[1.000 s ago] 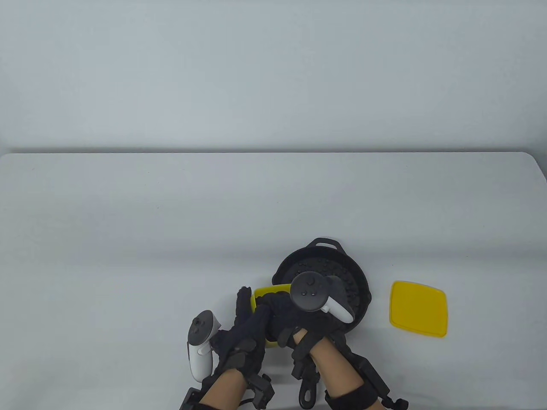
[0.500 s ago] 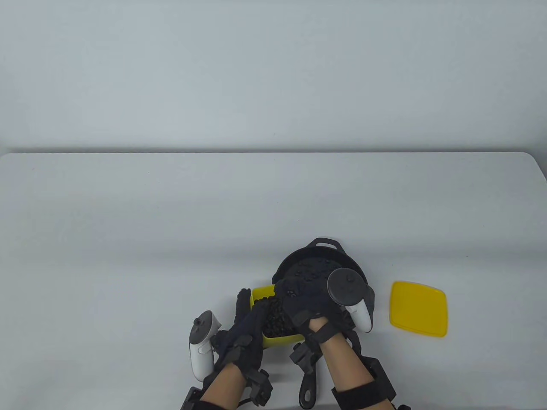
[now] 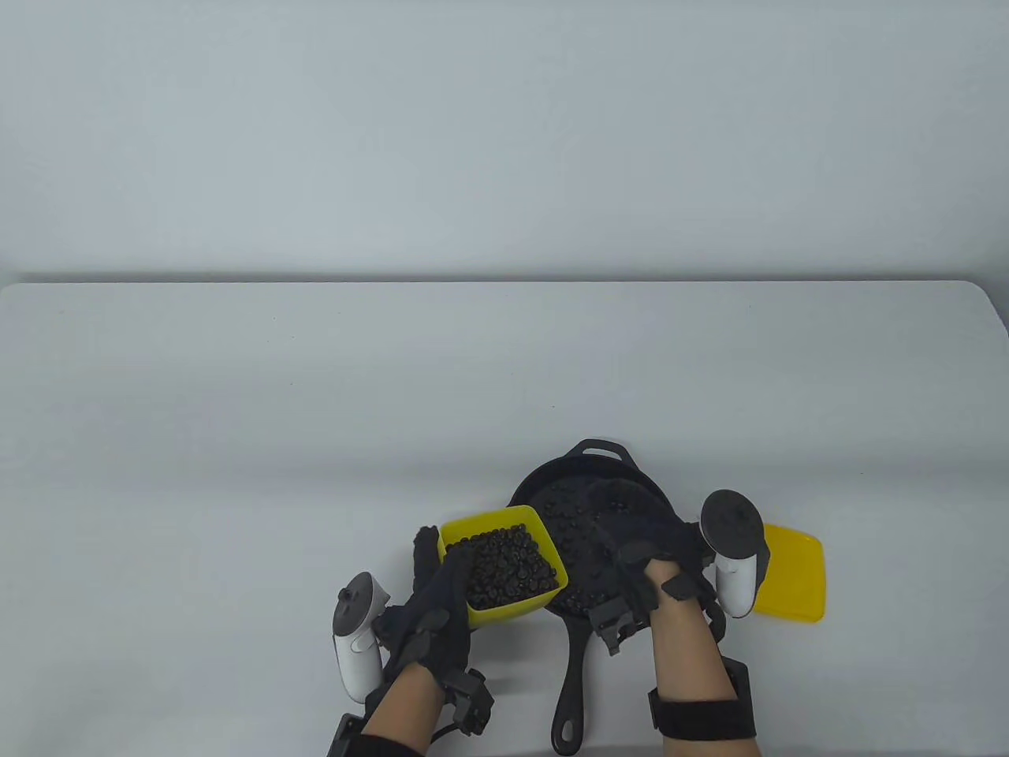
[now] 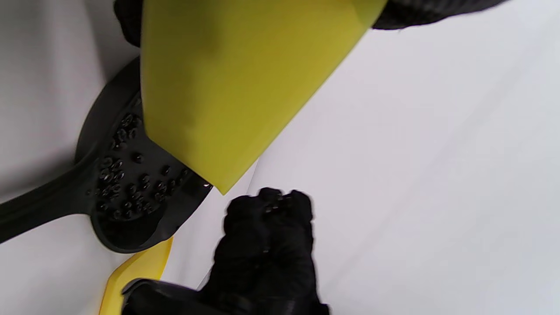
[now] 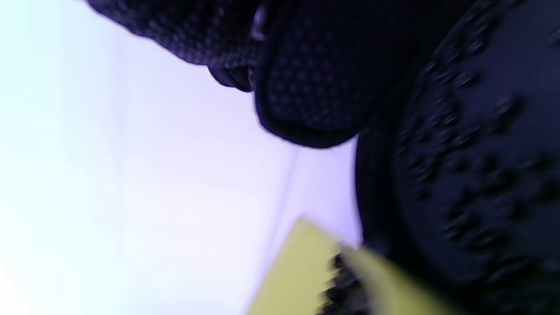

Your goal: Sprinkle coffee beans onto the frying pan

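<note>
A black cast-iron frying pan [image 3: 658, 505] lies near the table's front, with several coffee beans [image 3: 569, 522] scattered in it. My left hand [image 3: 441, 560] grips the left wall of a yellow container [image 3: 544, 603] full of coffee beans [image 3: 508, 566], holding it tilted beside the pan's left edge. The left wrist view shows the container's underside [image 4: 227, 87] above the pan [image 4: 131, 183]. My right hand [image 3: 613, 506] hovers over the pan's right half with its fingers bunched together. In the left wrist view it [image 4: 267, 236] looks like a loose fist with beans at the fingertips. The right wrist view is blurred.
The yellow lid [image 3: 796, 579] lies flat to the right of the pan, partly behind my right tracker [image 3: 737, 552]. The pan's long handle [image 3: 569, 686] points to the table's front edge between my forearms. The white table [image 3: 315, 434] stretches left and far.
My right hand has come out of the yellow container and moved right over the pan. My left hand has lifted and tilted the container a little, so its beans show.
</note>
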Tool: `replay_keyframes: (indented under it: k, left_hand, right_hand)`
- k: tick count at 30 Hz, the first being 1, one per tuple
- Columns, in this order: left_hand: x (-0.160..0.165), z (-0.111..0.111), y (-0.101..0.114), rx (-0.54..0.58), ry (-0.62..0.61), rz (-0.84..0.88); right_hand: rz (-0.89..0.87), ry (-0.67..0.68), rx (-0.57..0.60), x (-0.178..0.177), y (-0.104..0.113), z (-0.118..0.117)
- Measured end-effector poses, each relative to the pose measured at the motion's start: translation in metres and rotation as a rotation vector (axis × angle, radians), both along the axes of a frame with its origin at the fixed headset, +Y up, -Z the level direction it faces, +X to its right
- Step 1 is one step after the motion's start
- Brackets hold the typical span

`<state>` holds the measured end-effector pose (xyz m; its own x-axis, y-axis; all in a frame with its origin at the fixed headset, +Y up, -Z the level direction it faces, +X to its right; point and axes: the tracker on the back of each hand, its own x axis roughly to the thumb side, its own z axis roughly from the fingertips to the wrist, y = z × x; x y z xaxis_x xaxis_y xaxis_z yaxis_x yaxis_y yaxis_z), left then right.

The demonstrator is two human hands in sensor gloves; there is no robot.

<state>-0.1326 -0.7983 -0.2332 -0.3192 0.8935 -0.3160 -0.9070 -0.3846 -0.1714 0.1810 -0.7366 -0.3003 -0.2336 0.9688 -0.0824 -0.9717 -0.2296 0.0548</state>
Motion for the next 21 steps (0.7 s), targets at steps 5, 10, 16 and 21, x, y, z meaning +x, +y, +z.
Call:
replay_keyframes:
  k: [5, 10, 16, 21]
  left_hand:
    - [-0.005, 0.0, 0.002, 0.011, 0.015, 0.014]
    - [-0.006, 0.001, 0.003, 0.02, 0.013, 0.02]
    - [-0.006, 0.001, 0.003, 0.021, 0.018, 0.023]
    - [-0.006, 0.001, 0.003, 0.023, 0.025, 0.019]
  right_hand:
    - [0.332, -0.009, -0.158, 0.009, -0.027, -0.009]
    - [0.41, -0.057, -0.203, 0.011, -0.035, -0.011]
    - [0.426, -0.099, -0.147, 0.015, -0.028, -0.01]
    - [0.347, -0.086, -0.096, 0.015, -0.023, -0.009]
